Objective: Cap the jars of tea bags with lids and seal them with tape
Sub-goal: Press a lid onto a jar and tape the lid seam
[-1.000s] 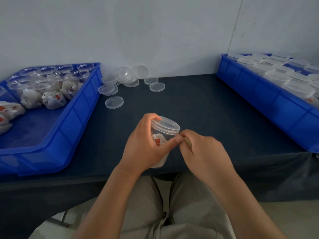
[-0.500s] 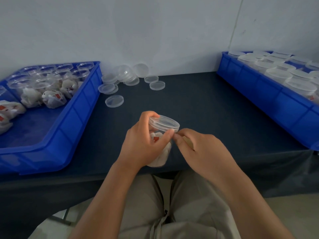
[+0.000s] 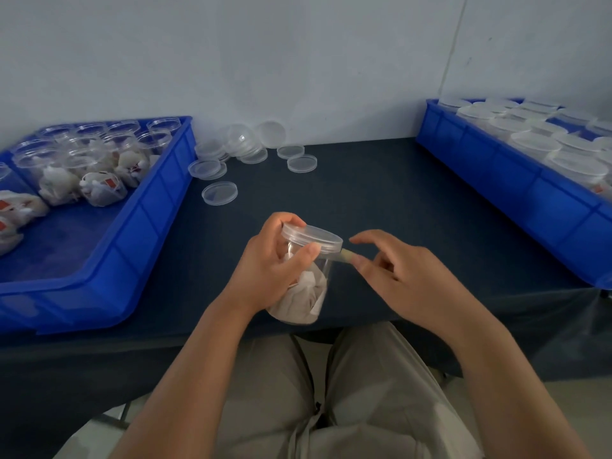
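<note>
I am watching the left hand (image 3: pixel 265 270) holding a clear jar (image 3: pixel 304 293) of tea bags, tilted, over the near edge of the desk (image 3: pixel 364 193). Its fingers (image 3: pixel 308 253) are wrapping round the jar's wall just under the lid (image 3: pixel 311 238), which is sitting on the jar. A short tan strip of tape (image 3: pixel 345 256) is sticking out from the lid's rim toward the right hand (image 3: pixel 407 276). That hand's fingers (image 3: pixel 359 260) are spreading loosely, the forefinger lifting; the strip's end is touching a fingertip, but I cannot tell whether it is being pinched. Loose lids (image 3: pixel 219 193) are lying at the back of the desk. Open jars (image 3: pixel 99 154) are standing in the left blue tray (image 3: pixel 142 226), capped jars (image 3: pixel 536 145) in the right blue tray (image 3: pixel 530 193).
</note>
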Available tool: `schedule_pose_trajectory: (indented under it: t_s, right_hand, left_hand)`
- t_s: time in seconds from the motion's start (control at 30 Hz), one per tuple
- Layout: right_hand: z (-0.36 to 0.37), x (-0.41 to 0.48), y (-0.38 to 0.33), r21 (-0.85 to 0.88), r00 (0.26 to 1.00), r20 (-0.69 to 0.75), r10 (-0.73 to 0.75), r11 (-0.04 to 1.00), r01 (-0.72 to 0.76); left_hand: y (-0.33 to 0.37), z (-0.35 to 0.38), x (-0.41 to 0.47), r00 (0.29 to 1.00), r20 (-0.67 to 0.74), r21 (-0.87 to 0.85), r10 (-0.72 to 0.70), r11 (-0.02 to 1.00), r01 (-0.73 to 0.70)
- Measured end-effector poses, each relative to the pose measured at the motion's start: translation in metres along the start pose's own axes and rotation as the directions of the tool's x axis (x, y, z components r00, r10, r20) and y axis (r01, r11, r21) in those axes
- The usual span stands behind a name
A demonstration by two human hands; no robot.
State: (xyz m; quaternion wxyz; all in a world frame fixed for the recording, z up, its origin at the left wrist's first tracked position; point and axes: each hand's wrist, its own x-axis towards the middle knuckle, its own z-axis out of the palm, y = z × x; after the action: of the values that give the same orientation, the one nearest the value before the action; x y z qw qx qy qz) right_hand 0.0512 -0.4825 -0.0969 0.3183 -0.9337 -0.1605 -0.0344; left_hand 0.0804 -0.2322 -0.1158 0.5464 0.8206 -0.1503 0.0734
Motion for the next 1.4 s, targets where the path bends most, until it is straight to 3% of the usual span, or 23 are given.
schedule_pose_trajectory:
  t_s: [0.43, 0.53, 0.63, 0.8, 0.9, 1.0, 1.1, 1.23, 1.4]
  right_hand:
    - [0.014, 0.004, 0.001, -0.029, 0.998, -0.056, -0.019, 0.999, 0.018]
    - [0.018, 0.002, -0.004, -0.070, 0.995, -0.099, -0.021, 0.997, 0.014]
    - [0.022, -0.001, -0.009, -0.115, 0.986, -0.168, -0.016, 0.993, -0.003]
    - [0.031, -0.006, -0.024, -0.198, 0.970, -0.244, -0.025, 0.980, -0.024]
    - [0.035, -0.008, -0.030, -0.249, 0.965, -0.260, -0.043, 0.968, -0.024]
    - [0.034, -0.008, -0.029, -0.123, 0.969, -0.245, -0.042, 0.992, 0.012]
    - [0.029, -0.004, -0.020, 0.021, 0.992, -0.124, -0.019, 1.000, 0.021]
    - [0.022, -0.001, -0.010, 0.090, 0.998, 0.045, -0.041, 0.995, 0.037]
    - [0.012, 0.002, 0.000, 0.117, 0.999, 0.000, -0.048, 0.992, 0.047]
  left_hand:
    - [-0.009, -0.005, 0.007, 0.982, 0.184, -0.168, -0.039, 0.983, 0.070]
    - [-0.008, -0.005, 0.007, 0.990, 0.126, -0.068, -0.055, 0.996, 0.064]
    - [-0.001, -0.009, 0.006, 0.998, -0.033, 0.077, -0.048, 0.996, 0.051]
    - [0.010, 0.002, -0.011, 0.991, -0.032, 0.188, -0.128, 0.973, 0.132]
    - [0.018, 0.021, -0.018, 0.982, -0.140, 0.249, -0.123, 0.956, 0.155]
    - [0.016, 0.025, -0.020, 0.971, -0.227, 0.247, -0.081, 0.959, 0.138]
    - [0.011, 0.017, -0.016, 0.968, -0.220, 0.185, -0.119, 0.969, 0.161]
    - [0.008, 0.003, -0.008, 0.964, -0.204, 0.122, -0.171, 0.973, 0.198]
    - [0.005, -0.013, -0.006, 0.987, -0.061, 0.087, -0.149, 0.984, 0.154]
